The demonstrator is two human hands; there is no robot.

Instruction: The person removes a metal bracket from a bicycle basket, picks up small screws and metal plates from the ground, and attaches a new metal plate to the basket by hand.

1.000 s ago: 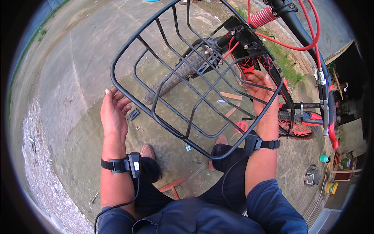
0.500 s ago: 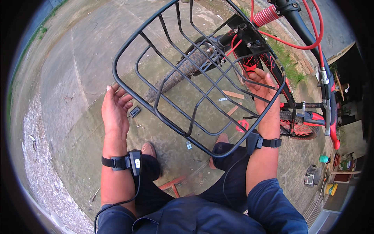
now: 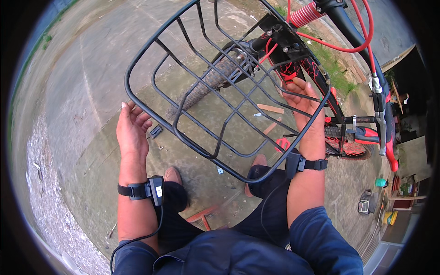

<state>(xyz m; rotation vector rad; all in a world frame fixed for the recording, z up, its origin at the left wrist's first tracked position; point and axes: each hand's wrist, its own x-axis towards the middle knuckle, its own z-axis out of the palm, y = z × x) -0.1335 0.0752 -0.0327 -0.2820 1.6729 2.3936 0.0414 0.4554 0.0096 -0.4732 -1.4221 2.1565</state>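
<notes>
A black wire bicycle basket (image 3: 213,157) is fixed at the front of a black and red bicycle (image 3: 340,20) and fills the upper middle. My left hand (image 3: 133,130) is by the basket's left rim, palm turned inward, with loosely bent fingers and nothing in them. Its fingertips come close to the rim; whether they touch it I cannot tell. My right hand (image 3: 302,101) is on the basket's right side, partly covered by the wires. Its fingers are half curled and apart, with nothing visible in them. The knobbly front tyre (image 3: 196,95) shows through the wires.
On the concrete lie a small black part (image 3: 156,131), a metal plate (image 3: 220,170), wood strips (image 3: 270,108), a round red item (image 3: 282,145) and a red bar (image 3: 204,214). Red cables (image 3: 337,48) loop at upper right. A green item (image 3: 380,182) and yellow container (image 3: 389,217) stand right.
The basket and bicycle front have shifted slightly left and up in the picture. Both hands keep nearly the same pose, also a little farther left.
</notes>
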